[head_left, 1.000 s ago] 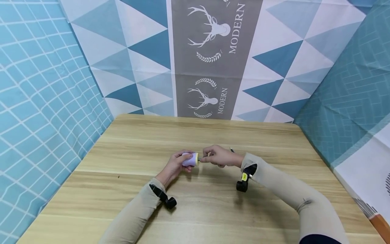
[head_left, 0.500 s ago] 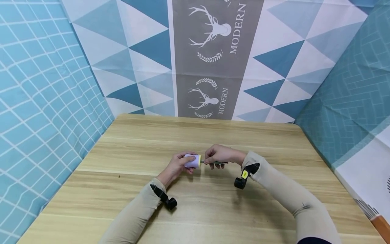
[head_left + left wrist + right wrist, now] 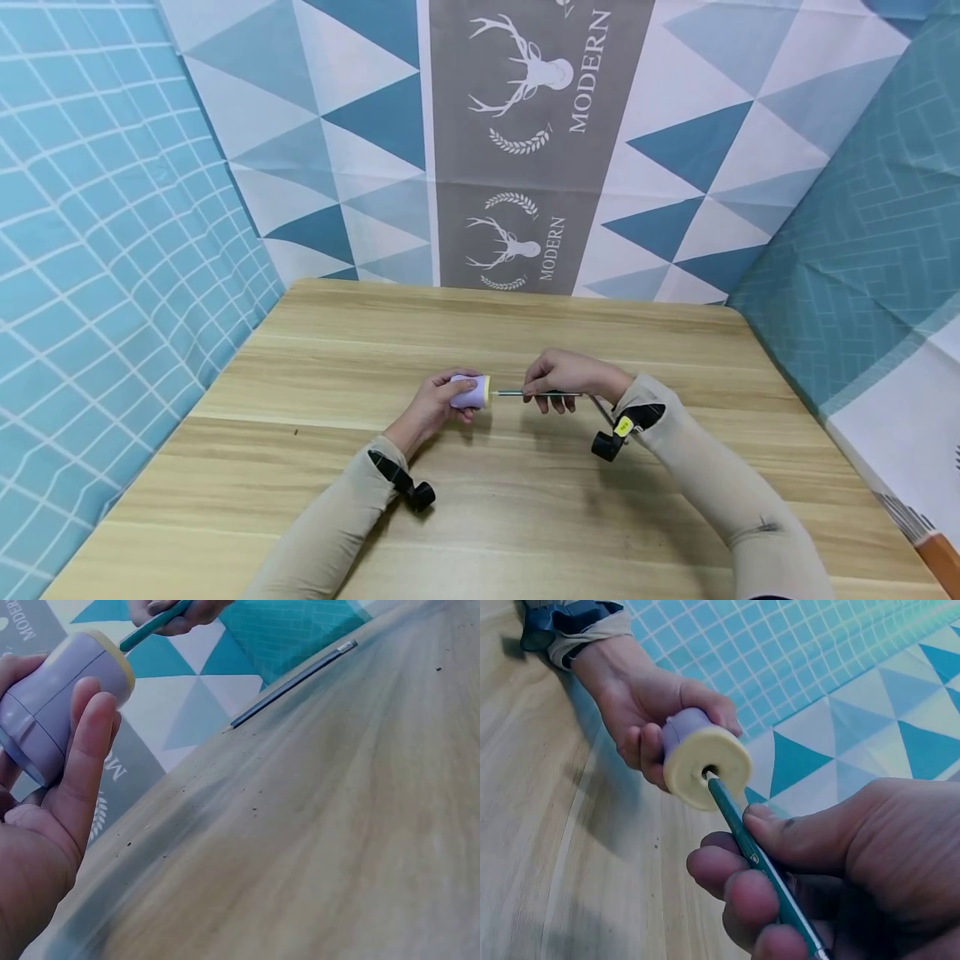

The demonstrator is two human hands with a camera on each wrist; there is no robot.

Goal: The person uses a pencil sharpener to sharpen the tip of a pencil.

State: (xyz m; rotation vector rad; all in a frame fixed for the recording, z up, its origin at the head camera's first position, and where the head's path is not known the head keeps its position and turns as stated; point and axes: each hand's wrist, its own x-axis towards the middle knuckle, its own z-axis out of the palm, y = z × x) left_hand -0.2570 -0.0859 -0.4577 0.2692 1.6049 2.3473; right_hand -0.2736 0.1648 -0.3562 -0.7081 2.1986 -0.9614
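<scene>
In the head view my left hand (image 3: 429,407) grips a purple pencil sharpener (image 3: 471,399) with a pale yellow end facing right. My right hand (image 3: 561,377) pinches a green pencil (image 3: 512,392) between thumb and fingers, held level in line with the sharpener. Seen from the right wrist, the pencil's pale tip sits at the hole in the sharpener's yellow face (image 3: 686,769); how far it enters I cannot tell. Curled fingers and thumb of the left hand (image 3: 641,697) wrap the purple body.
A second, dark pencil (image 3: 294,685) lies on the wooden table (image 3: 322,847), partly behind my right wrist in the head view. Small dark specks dot the tabletop. Patterned cloth (image 3: 360,150) hangs behind the table and along both sides.
My right hand has moved right, away from the sharpener, drawing the pencil outward so that much more of its length shows. The left hand holds the sharpener in nearly the same place.
</scene>
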